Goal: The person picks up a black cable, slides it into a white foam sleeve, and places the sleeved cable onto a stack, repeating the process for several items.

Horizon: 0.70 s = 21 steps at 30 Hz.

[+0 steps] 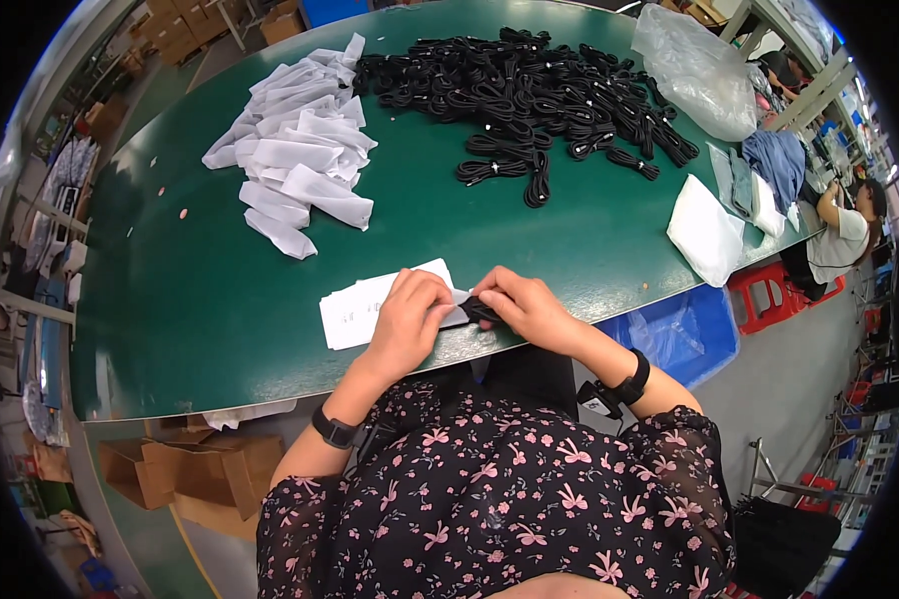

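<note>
At the table's near edge, my two hands meet over a coiled black cable [479, 310] and the open end of a white sleeve [459, 298]. My left hand [407, 317] is closed, its thumb and fingers pinching the sleeve. My right hand [526, 307] grips the cable coil from the other side, at the sleeve's mouth. Part of the coil is hidden by my fingers. Under and beside my left hand lies a stack of flat white sleeves [350, 311] with small dark print.
On the green table [210, 319], a pile of white filled sleeves [305, 150] lies far left, beside a large heap of black coiled cables [529, 95]. Clear plastic [699, 75] and a white packet [706, 232] lie right. A blue bin [684, 334] stands below; another person [849, 225] sits beyond.
</note>
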Available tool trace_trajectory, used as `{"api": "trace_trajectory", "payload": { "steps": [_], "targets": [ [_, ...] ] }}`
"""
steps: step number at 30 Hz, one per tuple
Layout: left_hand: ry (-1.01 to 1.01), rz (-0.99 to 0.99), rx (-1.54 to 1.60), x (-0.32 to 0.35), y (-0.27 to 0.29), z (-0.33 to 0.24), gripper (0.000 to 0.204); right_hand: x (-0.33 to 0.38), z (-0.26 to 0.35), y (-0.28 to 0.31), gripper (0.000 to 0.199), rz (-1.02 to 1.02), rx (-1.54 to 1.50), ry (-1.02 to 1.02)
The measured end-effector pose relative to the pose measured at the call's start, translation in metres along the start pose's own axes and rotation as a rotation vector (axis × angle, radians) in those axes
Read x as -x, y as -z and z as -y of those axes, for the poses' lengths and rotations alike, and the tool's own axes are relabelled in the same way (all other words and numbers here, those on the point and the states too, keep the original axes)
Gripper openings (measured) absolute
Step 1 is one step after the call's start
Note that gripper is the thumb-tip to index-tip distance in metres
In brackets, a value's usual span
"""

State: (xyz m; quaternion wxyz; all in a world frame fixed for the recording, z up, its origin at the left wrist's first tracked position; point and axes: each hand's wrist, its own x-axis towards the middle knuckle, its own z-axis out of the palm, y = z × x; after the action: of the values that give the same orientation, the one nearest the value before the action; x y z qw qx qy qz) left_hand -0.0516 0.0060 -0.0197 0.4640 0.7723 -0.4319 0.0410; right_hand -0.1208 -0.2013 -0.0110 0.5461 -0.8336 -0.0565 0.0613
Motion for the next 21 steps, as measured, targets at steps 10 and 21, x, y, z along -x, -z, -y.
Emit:
{"api": "trace_trajectory", "payload": {
  "steps": [10, 21],
  "targets": [
    [0.298, -0.047, 0.388, -0.014, 0.016, 0.004, 0.008, -0.020, 0.013, -0.009, 0.034, -0.313, 0.112, 0.441],
    [0.361, -0.504, 0.869, -0.058, 0.108, 0.064, 0.016, -0.052, 0.010, 0.049, 0.040, -0.511, 0.604, 0.382]
  ]
}}
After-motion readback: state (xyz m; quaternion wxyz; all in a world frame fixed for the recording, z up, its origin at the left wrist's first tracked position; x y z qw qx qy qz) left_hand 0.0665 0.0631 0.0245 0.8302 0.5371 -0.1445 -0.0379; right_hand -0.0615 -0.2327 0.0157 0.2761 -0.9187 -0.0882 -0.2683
